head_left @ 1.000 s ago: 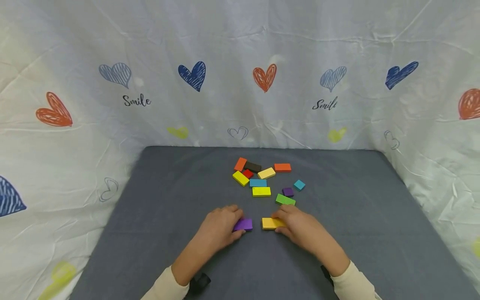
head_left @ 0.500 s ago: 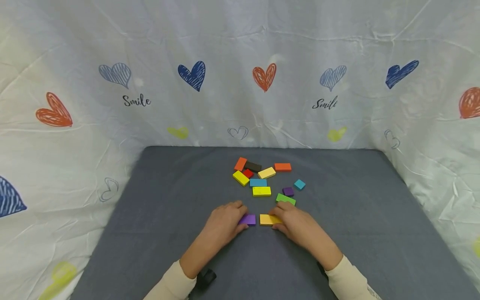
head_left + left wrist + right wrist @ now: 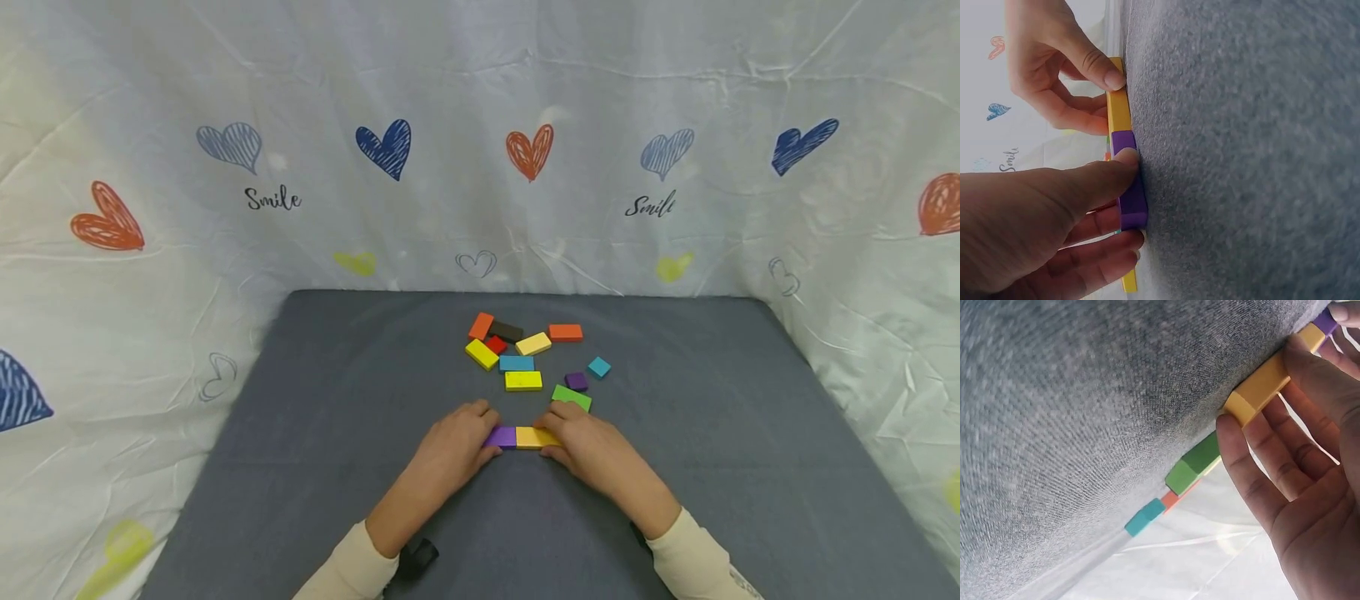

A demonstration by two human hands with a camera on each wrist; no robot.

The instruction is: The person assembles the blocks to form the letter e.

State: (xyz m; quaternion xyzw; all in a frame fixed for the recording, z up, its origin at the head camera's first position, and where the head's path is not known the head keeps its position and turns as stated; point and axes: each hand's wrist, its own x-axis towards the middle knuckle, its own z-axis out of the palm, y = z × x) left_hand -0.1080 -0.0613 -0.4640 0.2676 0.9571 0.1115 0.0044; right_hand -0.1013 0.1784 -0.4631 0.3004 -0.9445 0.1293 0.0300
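A purple block [image 3: 504, 437] and an orange-yellow block [image 3: 534, 438] lie end to end on the grey cloth, their short faces touching. My left hand [image 3: 453, 443] pinches the purple block, thumb on the near side and fingers behind, as the left wrist view shows on the purple block [image 3: 1130, 195]. With thumb and fingers my right hand [image 3: 592, 446] grips the orange-yellow block [image 3: 1261, 387]; one fingertip rests at its outer end. A green block [image 3: 572, 398] lies just beyond the right fingers, partly covered by them.
Farther back lie several loose blocks: a yellow one [image 3: 522, 381], a blue one [image 3: 517, 363], a dark purple one [image 3: 577, 382], a teal one [image 3: 599, 367], an orange one [image 3: 566, 333] and others. A white heart-printed sheet [image 3: 450, 208] hangs behind the grey table [image 3: 337, 375].
My left hand has slid the purple block right and away from me. The orange-yellow block has shifted slightly left and away with my right hand. The gap between the blocks has closed.
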